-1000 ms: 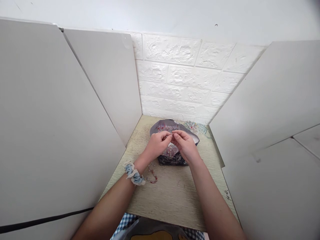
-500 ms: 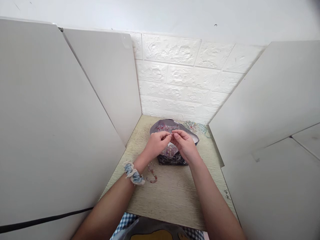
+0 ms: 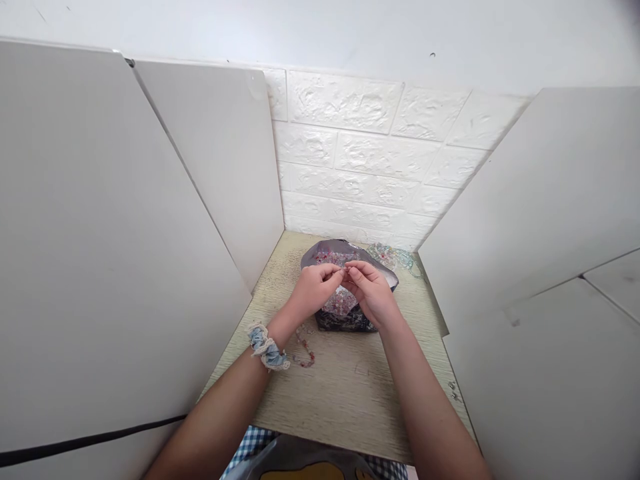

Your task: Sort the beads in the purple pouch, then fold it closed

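Note:
My left hand [image 3: 314, 289] and my right hand [image 3: 371, 292] meet fingertip to fingertip above an open dark bag [image 3: 345, 317] full of small pink and clear beads. Both hands pinch something tiny between thumb and forefinger; it is too small to name. A strand of reddish beads [image 3: 304, 348] hangs from under my left hand and trails onto the wooden table [image 3: 345, 393]. A blue scrunchie [image 3: 267, 348] sits on my left wrist.
White panels [image 3: 120, 253] wall in the table on the left and right [image 3: 530, 220], with a white brick-pattern wall [image 3: 360, 160] behind. A pile of greenish beaded strands [image 3: 393, 257] lies at the back right, behind the bag. A small metal item [image 3: 453, 389] rests at the table's right edge.

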